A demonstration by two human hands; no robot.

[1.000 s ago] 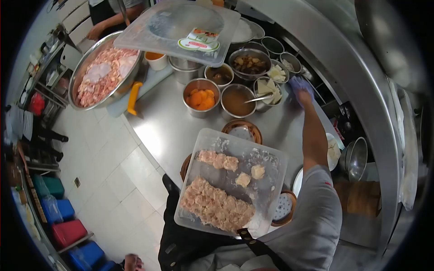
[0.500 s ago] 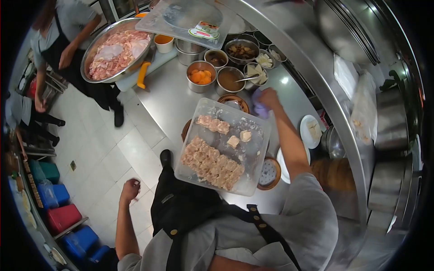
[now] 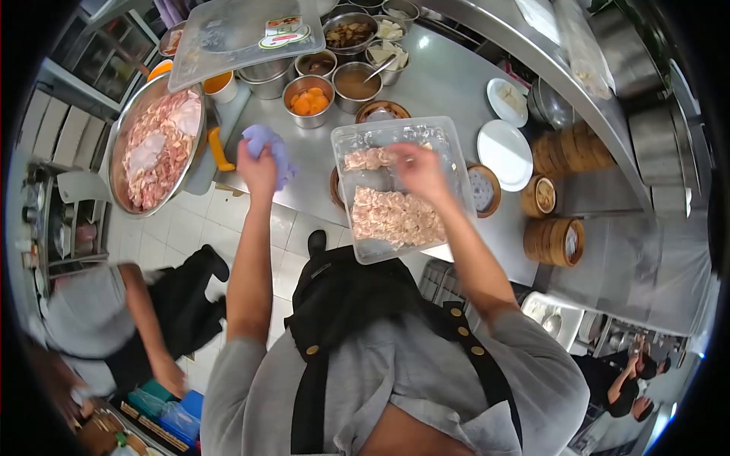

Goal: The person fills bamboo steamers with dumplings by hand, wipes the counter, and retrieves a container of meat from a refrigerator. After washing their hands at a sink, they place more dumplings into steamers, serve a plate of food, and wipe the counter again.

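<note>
My left hand (image 3: pixel 257 169) is closed around a crumpled purple cloth (image 3: pixel 274 150) at the left side of the steel counter. A clear plastic box (image 3: pixel 462 163) in front of me holds pale meat dumplings (image 3: pixel 395 215), packed in a block, with a shorter row (image 3: pixel 369 158) above it. My right hand (image 3: pixel 418 169) reaches into the box at the end of that shorter row. Its fingers are curled down among the dumplings there, and what they grip is hidden.
A big steel bowl of raw meat (image 3: pixel 156 148) stands left, beside a yellow-handled knife (image 3: pixel 220 148). Metal pots, one with egg yolks (image 3: pixel 309 101), line the back under a plastic lid (image 3: pixel 243 38). White plates (image 3: pixel 505 156) and bamboo steamers (image 3: pixel 553 242) are right. A co-worker (image 3: pixel 144 327) stands at left.
The purple cloth has passed from my right hand to my left, which came up from beside me to the counter. My right hand has moved into the box. The view has turned.
</note>
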